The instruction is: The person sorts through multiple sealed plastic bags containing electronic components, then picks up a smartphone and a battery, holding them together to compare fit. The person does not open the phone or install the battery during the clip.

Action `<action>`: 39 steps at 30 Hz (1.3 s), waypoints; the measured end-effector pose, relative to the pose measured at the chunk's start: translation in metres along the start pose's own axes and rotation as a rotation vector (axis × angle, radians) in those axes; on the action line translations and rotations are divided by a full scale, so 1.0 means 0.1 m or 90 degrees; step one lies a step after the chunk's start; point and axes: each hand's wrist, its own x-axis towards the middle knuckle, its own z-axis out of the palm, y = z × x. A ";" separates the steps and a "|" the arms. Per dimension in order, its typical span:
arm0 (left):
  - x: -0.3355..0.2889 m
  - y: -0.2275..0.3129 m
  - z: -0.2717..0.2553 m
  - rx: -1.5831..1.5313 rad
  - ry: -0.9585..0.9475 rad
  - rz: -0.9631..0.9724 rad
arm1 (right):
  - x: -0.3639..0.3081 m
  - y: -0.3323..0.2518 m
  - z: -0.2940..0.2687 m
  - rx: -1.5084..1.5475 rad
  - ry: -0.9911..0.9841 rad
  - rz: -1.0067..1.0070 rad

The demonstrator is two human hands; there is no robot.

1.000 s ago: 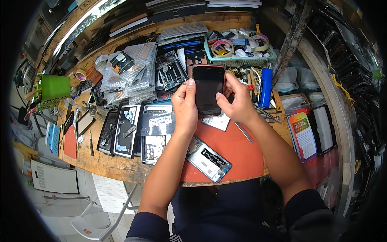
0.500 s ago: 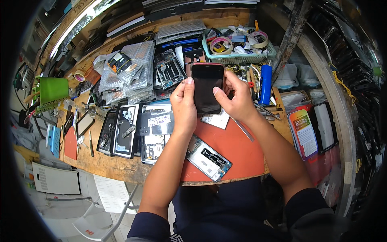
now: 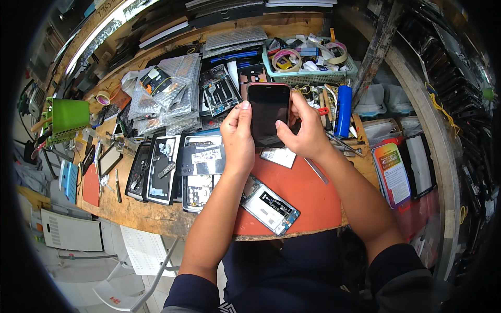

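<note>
Both hands hold a smartphone (image 3: 267, 112) upright above the red mat (image 3: 308, 190); its screen is dark and its edge reddish. My left hand (image 3: 239, 130) grips its left side, thumb along the edge. My right hand (image 3: 308, 125) has its fingers behind the right side, and its thumb rests at the lower right of the screen. Below them, an opened phone (image 3: 270, 205) lies slanted on the mat with its inner parts showing. Partly under my hands is a white card (image 3: 282, 156), and a thin metal tool (image 3: 316, 171) lies by my right wrist.
Left of the mat are open phone boxes (image 3: 163, 169) with parts. Behind them bubble-wrap packs (image 3: 164, 99) are piled. A green basket (image 3: 310, 76) of tapes and small items stands at the back. A blue cylinder (image 3: 343, 111) and hand tools are at the right; a wooden post (image 3: 377, 47) rises there.
My right thumb has shifted slightly down on the phone's screen. The phone and my left hand stay nearly where they were.
</note>
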 end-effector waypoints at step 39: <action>-0.01 0.01 0.03 0.013 -0.001 0.010 | 0.03 -0.02 -0.05 0.004 0.013 0.027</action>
